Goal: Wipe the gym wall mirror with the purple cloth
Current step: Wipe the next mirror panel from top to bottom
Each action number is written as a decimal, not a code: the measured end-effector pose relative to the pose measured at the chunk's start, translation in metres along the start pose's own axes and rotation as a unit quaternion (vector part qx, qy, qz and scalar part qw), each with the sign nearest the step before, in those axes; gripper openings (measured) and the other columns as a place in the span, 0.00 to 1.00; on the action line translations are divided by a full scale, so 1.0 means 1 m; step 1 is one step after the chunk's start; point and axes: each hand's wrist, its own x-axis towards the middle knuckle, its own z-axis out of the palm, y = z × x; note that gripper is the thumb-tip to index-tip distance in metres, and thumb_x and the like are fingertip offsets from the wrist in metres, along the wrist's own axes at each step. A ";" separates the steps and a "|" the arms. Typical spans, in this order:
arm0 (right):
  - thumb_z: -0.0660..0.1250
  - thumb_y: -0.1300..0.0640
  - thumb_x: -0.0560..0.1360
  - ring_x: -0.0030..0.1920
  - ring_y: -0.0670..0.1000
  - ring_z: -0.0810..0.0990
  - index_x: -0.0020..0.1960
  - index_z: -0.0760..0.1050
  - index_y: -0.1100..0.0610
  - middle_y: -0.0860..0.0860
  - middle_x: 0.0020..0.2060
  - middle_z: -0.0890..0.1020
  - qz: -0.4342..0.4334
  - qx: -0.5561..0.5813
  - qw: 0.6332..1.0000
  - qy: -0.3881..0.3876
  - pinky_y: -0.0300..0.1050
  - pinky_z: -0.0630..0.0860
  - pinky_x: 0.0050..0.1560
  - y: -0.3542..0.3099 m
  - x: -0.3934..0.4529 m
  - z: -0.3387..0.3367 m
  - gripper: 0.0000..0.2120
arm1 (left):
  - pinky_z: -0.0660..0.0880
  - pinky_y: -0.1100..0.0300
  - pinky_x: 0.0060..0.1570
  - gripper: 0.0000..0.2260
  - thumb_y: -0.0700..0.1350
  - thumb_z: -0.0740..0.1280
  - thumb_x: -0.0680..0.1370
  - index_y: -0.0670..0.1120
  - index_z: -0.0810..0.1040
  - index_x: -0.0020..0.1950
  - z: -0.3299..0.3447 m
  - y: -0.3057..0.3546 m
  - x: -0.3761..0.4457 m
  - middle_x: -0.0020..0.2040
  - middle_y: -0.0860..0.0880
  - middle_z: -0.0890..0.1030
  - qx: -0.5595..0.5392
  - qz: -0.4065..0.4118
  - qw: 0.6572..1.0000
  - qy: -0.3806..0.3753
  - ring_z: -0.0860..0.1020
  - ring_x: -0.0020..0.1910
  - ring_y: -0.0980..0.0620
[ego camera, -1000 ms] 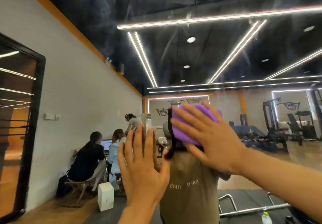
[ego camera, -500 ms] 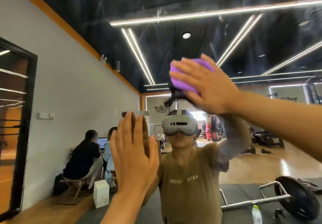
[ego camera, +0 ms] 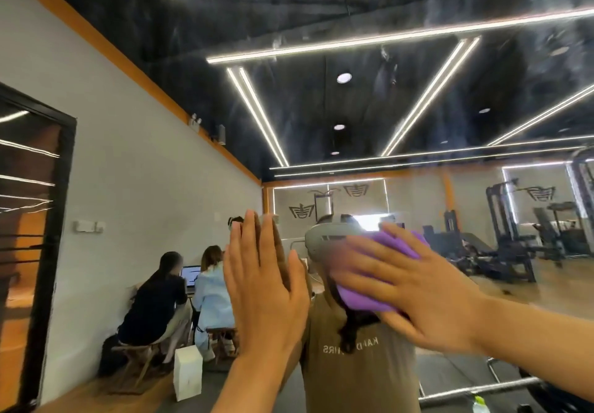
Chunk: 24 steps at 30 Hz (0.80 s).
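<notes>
While the mirror (ego camera: 401, 97) is filling almost the whole view, it is reflecting a dark ceiling crossed by long strip lights (ego camera: 398, 35), with hazy smears showing across the upper glass. On the left a white wall (ego camera: 128, 162) with an orange band along its top is running away toward the far corner, and a black-framed door (ego camera: 35, 245) is standing at the near left edge. Far right in the reflection, gym machines (ego camera: 504, 236) are standing on a wooden floor.

Low at the centre, the reflected wearer in a brown shirt (ego camera: 356, 371) is facing the glass, a grey headset (ego camera: 331, 239) showing just above the hands. Left of that, two seated people (ego camera: 180, 300) are sitting at a laptop near the wall, and a white box (ego camera: 188, 372) is standing on the floor near them.

Reaching in from the right, the right hand (ego camera: 427, 290) is pressing the purple cloth (ego camera: 395, 245) flat against the mirror at centre right, its fingers spread and straight over the fabric, which is bunching out above and below the palm. Just left of it, the left hand (ego camera: 263, 287) is resting open on the glass with fingers straight and pointing up, holding nothing and not touching the cloth. At the bottom right edge a bottle with a green cap (ego camera: 480, 403) is peeking into view.
</notes>
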 end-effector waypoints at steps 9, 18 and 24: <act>0.49 0.46 0.82 0.80 0.48 0.54 0.80 0.60 0.48 0.47 0.79 0.60 0.031 0.016 0.999 0.031 0.57 0.44 0.79 0.102 0.041 -0.026 0.26 | 0.38 0.57 0.76 0.29 0.54 0.54 0.80 0.49 0.55 0.80 0.017 0.025 0.001 0.81 0.48 0.53 0.007 0.052 0.998 0.017 0.46 0.80 0.53; 0.42 0.45 0.78 0.80 0.52 0.53 0.81 0.57 0.52 0.50 0.81 0.57 0.339 0.017 0.935 0.103 0.56 0.44 0.77 0.199 0.115 -0.057 0.32 | 0.42 0.55 0.76 0.28 0.55 0.55 0.80 0.55 0.52 0.79 0.022 0.032 0.026 0.80 0.50 0.55 0.018 0.121 0.992 -0.006 0.52 0.79 0.51; 0.45 0.46 0.78 0.80 0.52 0.56 0.79 0.61 0.52 0.50 0.79 0.62 0.218 0.047 0.971 0.092 0.54 0.43 0.77 0.153 0.086 -0.047 0.31 | 0.49 0.49 0.77 0.26 0.54 0.55 0.80 0.52 0.56 0.78 0.026 0.034 0.025 0.79 0.49 0.58 0.000 0.112 0.994 0.000 0.53 0.79 0.50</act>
